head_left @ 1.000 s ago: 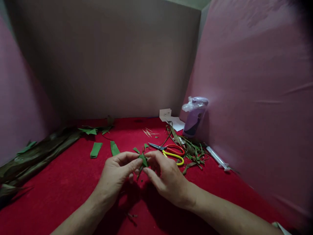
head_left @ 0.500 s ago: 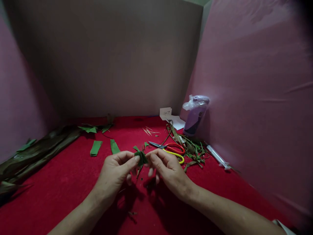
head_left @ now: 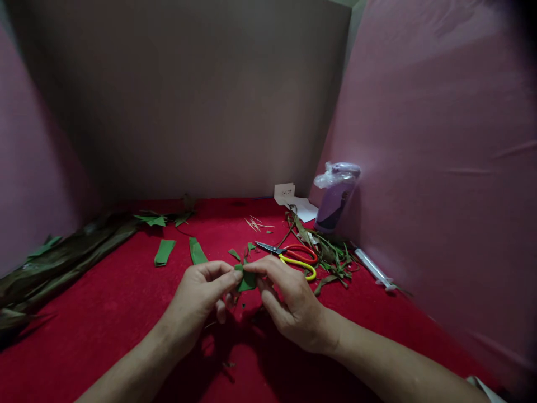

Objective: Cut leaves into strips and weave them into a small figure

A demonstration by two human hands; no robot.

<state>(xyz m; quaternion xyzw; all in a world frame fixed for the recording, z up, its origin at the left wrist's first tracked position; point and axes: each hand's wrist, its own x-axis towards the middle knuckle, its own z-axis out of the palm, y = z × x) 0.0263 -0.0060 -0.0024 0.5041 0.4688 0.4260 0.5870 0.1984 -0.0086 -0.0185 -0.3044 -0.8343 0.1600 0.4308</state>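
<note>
I have the left hand (head_left: 205, 288) pinching the left edge of a folded-looking green leaf piece (head_left: 247, 281) between thumb and forefinger. That piece sits between the two hands, above the red cloth (head_left: 126, 313). The right hand (head_left: 291, 299) rests its forefinger along the leaf's upper edge, thumb near the right side; I can't tell whether it grips. Just beyond the right hand I see red-and-yellow-handled scissors (head_left: 278, 251), blades slightly parted or closed, I can't say which. Farther right of that hand lie leaf trimmings (head_left: 331, 254) and a plastic syringe (head_left: 373, 270). Beyond the left hand lies a cut leaf rectangle (head_left: 165, 253).
</note>
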